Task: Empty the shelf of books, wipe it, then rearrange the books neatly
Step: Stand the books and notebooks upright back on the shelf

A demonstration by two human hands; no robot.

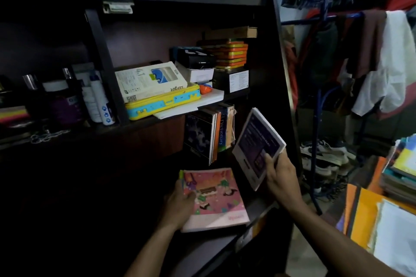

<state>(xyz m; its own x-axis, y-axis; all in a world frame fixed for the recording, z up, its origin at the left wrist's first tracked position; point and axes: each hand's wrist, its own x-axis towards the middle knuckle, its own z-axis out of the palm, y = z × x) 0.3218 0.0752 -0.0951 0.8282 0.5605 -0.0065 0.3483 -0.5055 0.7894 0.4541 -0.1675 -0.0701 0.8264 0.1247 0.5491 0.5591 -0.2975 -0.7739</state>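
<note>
Right hand (281, 177) grip clasping purple book (256, 146), left hand (180, 204) grip clasping pink book (213, 198).

shelf interior (67, 186) lost in darkness, left

dark wood shelf (276, 56), glossy (paper) pink book (216, 198)

Pink illustrated book (213, 198), purple-covered book (258, 148), yellow-and-blue case (162, 102), orange stacked boxes (229, 54).
</note>
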